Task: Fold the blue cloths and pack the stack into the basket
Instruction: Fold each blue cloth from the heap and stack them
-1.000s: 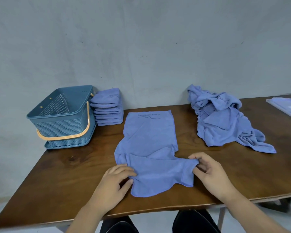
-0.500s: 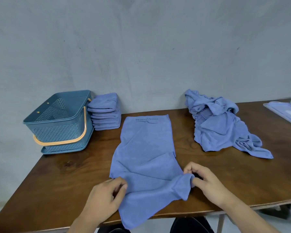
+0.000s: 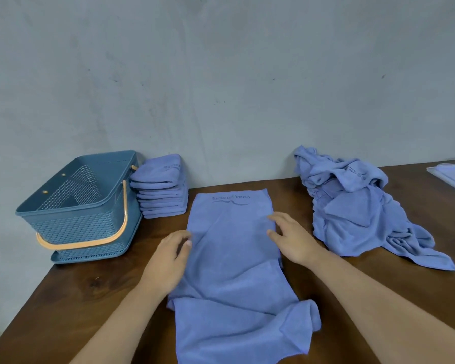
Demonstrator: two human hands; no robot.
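Leftmost on the brown wooden surface (image 3: 90, 285) stands the blue basket (image 3: 71, 206), a perforated plastic tub with its orange handle (image 3: 117, 233) swung down across the near wall. Its top is open, and the mesh of the inner walls shows down to the bottom. Just beside it, on its right and against the grey wall (image 3: 221, 74), sits the stack of folded blue cloths (image 3: 160, 191), outside the basket, the topmost one puffed up and slightly tilted. At the far right edge of the view a pale, flat tray-like thing (image 3: 452, 177) lies on the surface, mostly cut off; what it holds cannot be made out.

The cloth being worked (image 3: 231, 258) lies lengthwise in the middle, printed lettering at its far end, its near end rumpled, with one corner bunched up on the right. To its right, well apart from the stack, an unfolded heap of blue cloths (image 3: 357, 214) sprawls toward the surface's back edge.

Both forearms reach in from below. The left hand (image 3: 166, 261) lies palm down at the cloth's left edge, fingers bent, thumb tip on the fabric; whether it pinches the hem or merely rests there I cannot tell. The right hand (image 3: 292, 237) lies at the right edge, fingers spread apart and fairly straight, with the fingertips pressing the fabric flat and gripping nothing.
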